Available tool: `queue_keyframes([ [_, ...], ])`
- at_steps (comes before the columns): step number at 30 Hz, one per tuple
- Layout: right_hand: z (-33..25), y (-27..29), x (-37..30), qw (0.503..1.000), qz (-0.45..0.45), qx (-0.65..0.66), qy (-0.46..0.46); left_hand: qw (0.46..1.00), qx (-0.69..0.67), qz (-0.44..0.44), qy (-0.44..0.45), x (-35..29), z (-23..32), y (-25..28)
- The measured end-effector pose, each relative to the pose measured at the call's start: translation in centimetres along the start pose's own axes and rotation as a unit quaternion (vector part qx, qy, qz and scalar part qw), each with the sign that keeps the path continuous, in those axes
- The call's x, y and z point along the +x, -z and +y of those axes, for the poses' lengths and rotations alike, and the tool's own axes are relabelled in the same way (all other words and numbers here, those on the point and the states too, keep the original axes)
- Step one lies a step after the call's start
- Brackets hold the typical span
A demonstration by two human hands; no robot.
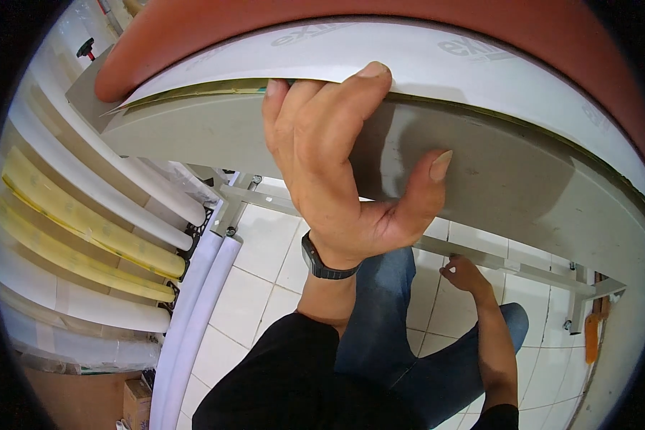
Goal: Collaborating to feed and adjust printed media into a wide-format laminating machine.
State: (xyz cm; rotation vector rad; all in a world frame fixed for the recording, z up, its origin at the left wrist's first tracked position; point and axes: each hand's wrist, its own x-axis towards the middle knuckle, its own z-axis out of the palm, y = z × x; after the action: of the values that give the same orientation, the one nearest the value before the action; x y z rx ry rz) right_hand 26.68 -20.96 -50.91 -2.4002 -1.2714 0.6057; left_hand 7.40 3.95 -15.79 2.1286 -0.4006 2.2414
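Observation:
A large reddish-brown roll or padded surface (279, 14) curves along the far side of the grey table (193, 132). In front of it lies a white printed sheet (423, 54), with a thin yellow-green layer (208, 89) showing under its near edge. My left hand (330, 150) is at that edge, its index finger over the sheet and other fingertips tucked beneath. Its thumb sticks out to the right, over the tabletop. Lower down, below the table edge, my right hand (467, 274) has its fingers curled into a pinch; anything in them is too small to make out.
Long white and yellow rolls (93, 226) stand stacked at the left, beside pale lilac tubes (193, 315). The table's metal frame bar (545, 276) crosses below its edge, above white floor tiles (251, 290). An orange-handled tool (591, 337) hangs at the right; a cardboard box (136, 405) stands lower left.

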Motion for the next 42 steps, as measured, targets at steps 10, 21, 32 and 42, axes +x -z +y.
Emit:
queue_keyframes([
  [10,-2.1,1.2,-0.5,0.998,0.005,0.023,-0.062,1.0,0.022,-0.013,0.007,0.2,0.5,0.3],
  [21,-1.1,0.2,-0.2,0.991,-0.01,0.084,-0.099,1.0,0.02,-0.005,0.011,0.3,0.6,0.1],
  [32,-2.9,1.5,-0.6,0.995,-0.073,0.004,-0.07,1.0,0.006,-0.012,0.009,0.2,0.4,0.2],
  [42,-1.9,0.7,-0.6,0.995,-0.048,0.03,-0.085,1.0,0.005,-0.001,0.006,0.3,0.4,0.1],
])
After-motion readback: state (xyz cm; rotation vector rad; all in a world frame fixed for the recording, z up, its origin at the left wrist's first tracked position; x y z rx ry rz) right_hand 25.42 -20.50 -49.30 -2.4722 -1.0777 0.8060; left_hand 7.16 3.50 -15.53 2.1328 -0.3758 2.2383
